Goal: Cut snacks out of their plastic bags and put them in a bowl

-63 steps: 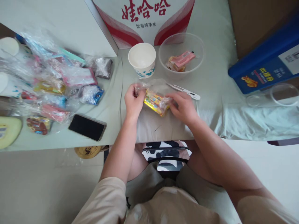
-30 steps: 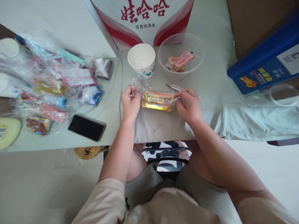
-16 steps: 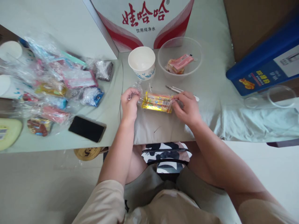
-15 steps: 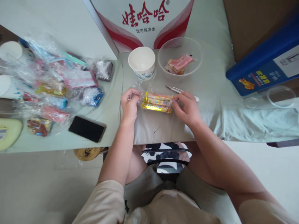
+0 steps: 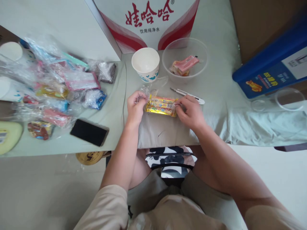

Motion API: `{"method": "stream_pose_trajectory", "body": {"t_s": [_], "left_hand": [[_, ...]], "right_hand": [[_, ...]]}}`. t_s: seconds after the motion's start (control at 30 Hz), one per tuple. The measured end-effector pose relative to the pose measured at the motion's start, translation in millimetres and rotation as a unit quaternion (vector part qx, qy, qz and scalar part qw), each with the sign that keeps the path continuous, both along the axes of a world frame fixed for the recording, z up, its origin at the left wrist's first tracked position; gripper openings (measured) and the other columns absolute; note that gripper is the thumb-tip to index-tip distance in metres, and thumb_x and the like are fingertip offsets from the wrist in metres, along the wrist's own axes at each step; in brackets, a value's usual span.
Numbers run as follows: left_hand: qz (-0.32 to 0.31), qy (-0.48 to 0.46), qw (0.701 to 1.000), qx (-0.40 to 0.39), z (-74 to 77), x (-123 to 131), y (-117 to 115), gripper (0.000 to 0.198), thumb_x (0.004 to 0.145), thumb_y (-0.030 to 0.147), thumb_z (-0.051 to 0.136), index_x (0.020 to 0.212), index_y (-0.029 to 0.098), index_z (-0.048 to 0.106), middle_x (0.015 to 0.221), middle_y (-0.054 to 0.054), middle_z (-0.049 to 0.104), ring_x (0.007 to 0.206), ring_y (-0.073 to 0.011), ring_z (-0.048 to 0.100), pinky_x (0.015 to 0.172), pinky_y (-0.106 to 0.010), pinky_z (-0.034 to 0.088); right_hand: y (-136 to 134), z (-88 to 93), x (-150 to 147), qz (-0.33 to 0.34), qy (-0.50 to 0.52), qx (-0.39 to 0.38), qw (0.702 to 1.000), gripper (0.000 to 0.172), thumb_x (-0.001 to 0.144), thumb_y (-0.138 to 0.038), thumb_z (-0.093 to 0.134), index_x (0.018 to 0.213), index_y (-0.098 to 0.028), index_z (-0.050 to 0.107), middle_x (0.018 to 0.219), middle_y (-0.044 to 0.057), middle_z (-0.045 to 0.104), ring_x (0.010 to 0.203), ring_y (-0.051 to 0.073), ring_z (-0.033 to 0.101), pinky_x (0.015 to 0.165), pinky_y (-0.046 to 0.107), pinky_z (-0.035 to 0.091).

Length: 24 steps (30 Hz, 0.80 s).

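Over pale cloth (image 5: pixel 148 132), left hand (image 5: pixel 135 108) and right hand (image 5: pixel 191 111) pinch a shiny yellow packet (image 5: pixel 160 106).

Phone (image 5: pixel 89 132): black screen up, lying slantwise near the table's near edge, on the left.
Carton (image 5: pixel 153 35): white with red lettering and curved red bands, far middle.
Blue box (image 5: pixel 271 73): yellow characters on its side, far right.
Clear plastic cup (image 5: pixel 279 101): on its side, just nearer than the blue box.
Pale green container (image 5: pixel 11 134): near left, partly out of view.
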<state>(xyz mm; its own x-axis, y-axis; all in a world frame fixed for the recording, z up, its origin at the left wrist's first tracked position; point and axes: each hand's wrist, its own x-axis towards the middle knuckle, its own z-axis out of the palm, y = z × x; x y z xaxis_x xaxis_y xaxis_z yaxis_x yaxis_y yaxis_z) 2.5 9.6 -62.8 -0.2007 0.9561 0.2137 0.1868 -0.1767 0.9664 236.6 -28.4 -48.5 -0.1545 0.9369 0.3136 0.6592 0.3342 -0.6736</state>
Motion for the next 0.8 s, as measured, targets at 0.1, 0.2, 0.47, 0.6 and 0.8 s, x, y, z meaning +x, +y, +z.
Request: {"method": "stream_pose_trajectory", "body": {"t_s": [0.1, 0.2, 0.47, 0.6, 0.8], "left_hand": [[-0.022, 0.005, 1.0, -0.009, 1.9, 1, -1, 0.007, 0.069, 0.017, 0.066, 0.067, 0.022, 0.061, 0.068, 0.003, 0.062, 0.069, -0.0152, 0.061, 0.066, -0.028, 0.048], [-0.033, 0.03, 0.999, -0.025, 5.9, 3, -4, 0.007, 0.07, 0.017, 0.066, 0.069, 0.021, 0.061, 0.069, 0.003, 0.063, 0.068, -0.0145, 0.059, 0.065, -0.027, 0.046], [-0.032, 0.046, 0.997, -0.052, 14.7, 8, -6, 0.008, 0.066, 0.012, 0.06, 0.068, 0.02, 0.062, 0.066, 0.003, 0.062, 0.066, -0.0143, 0.056, 0.063, -0.026, 0.043], [-0.032, 0.036, 0.997, -0.055, 15.1, 11, -7, 0.009, 0.065, 0.012, 0.061, 0.067, 0.02, 0.063, 0.067, 0.003, 0.063, 0.067, -0.0144, 0.056, 0.064, -0.026, 0.043], [0.054, -0.129, 0.99, -0.012, 9.8, 0, 3, 0.011, 0.071, 0.019, 0.061, 0.065, 0.021, 0.052, 0.062, 0.003, 0.051, 0.057, -0.0124, 0.049, 0.057, -0.026, 0.038]], "right_hand": [[0, -1.9, 0, 0.011, 0.0, 0.0, 1.0, 0.019, 0.089, -0.027, 0.052, 0.087, -0.022, 0.07, 0.088, 0.011, 0.071, 0.088, 0.028, 0.065, 0.082, 0.041, 0.049], [1, -3.8, 2, 0.014, -0.01, -0.01, 1.0, 0.019, 0.089, -0.027, 0.052, 0.086, -0.022, 0.07, 0.085, 0.009, 0.069, 0.087, 0.027, 0.064, 0.08, 0.04, 0.048], [0, -5.1, 3, 0.029, -0.004, -0.049, 0.998, 0.02, 0.089, -0.027, 0.054, 0.091, -0.021, 0.072, 0.086, 0.009, 0.067, 0.088, 0.026, 0.064, 0.08, 0.038, 0.049], [-1, -4.0, 2, 0.038, 0.007, -0.059, 0.998, 0.02, 0.089, -0.026, 0.053, 0.09, -0.021, 0.072, 0.089, 0.01, 0.068, 0.089, 0.026, 0.064, 0.08, 0.038, 0.049], [-1, 1.8, 4, -0.003, 0.043, -0.024, 0.999, 0.019, 0.088, -0.023, 0.05, 0.082, -0.022, 0.068, 0.088, 0.008, 0.066, 0.088, 0.024, 0.063, 0.082, 0.039, 0.051]]}}
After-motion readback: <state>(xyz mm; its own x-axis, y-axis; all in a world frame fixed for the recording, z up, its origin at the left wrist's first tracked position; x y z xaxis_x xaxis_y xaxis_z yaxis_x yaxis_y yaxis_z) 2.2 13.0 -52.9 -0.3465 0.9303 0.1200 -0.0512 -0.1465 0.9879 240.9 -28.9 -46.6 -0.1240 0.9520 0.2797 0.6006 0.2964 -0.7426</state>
